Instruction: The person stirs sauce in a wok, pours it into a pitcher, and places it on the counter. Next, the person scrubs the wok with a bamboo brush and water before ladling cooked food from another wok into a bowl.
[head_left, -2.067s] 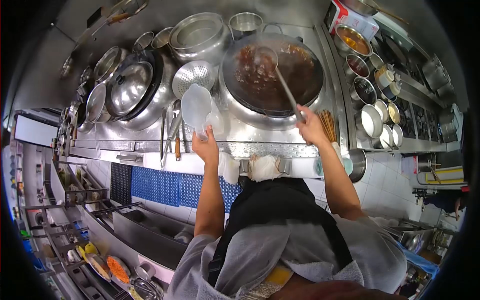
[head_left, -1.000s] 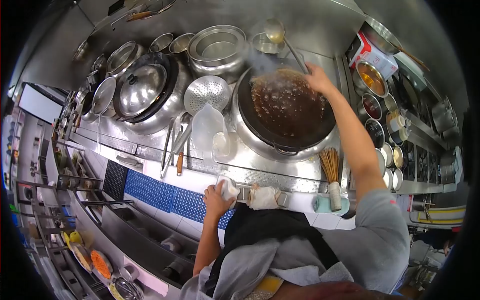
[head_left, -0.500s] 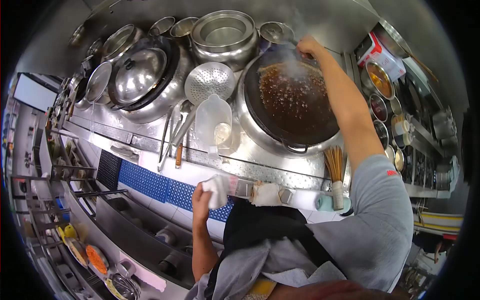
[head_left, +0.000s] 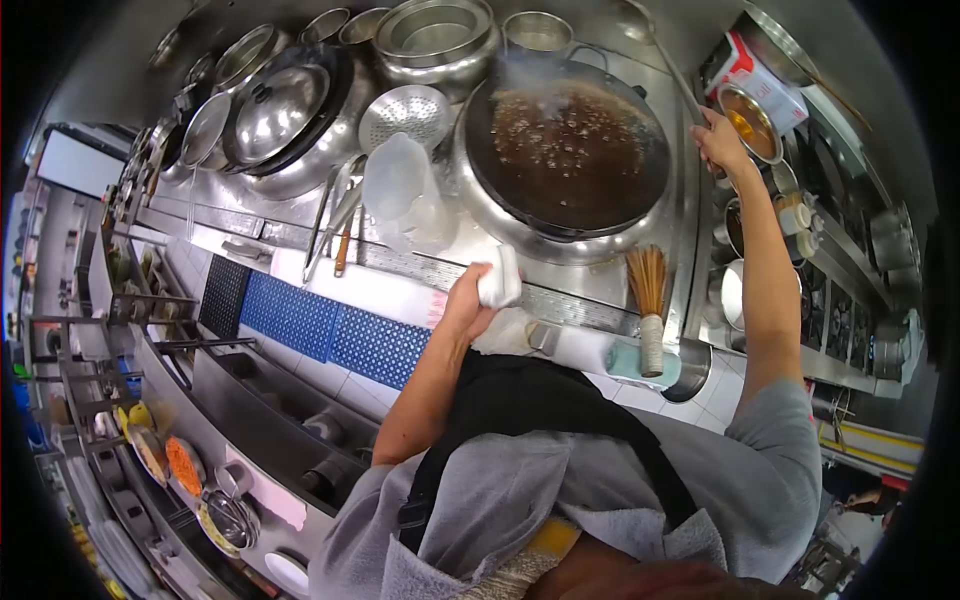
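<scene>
My right hand [head_left: 720, 145] grips the handle of a long metal ladle [head_left: 675, 72], whose bowl is up at the top edge, right of the wok. A folded white cloth [head_left: 498, 278] is in my left hand [head_left: 468, 302], held over the front edge of the stove. The large wok [head_left: 490, 180] contains dark brown liquid that bubbles and steams on its far side. Left of the wok stand a perforated skimmer [head_left: 405, 115] and a translucent plastic jug [head_left: 397, 180]. A bamboo brush [head_left: 650, 300] leans at the front edge, right of my left hand.
A domed lid [head_left: 280, 110] covers a second wok at left. Large metal pots [head_left: 455, 72] line the back. At right are a bowl of orange liquid [head_left: 750, 125] and a red-and-white box [head_left: 765, 95]. Blue mats [head_left: 290, 318] lie on the floor.
My right hand has moved from the wok's far rim to its right side with the ladle. My left hand has brought the cloth right and up to the stove edge.
</scene>
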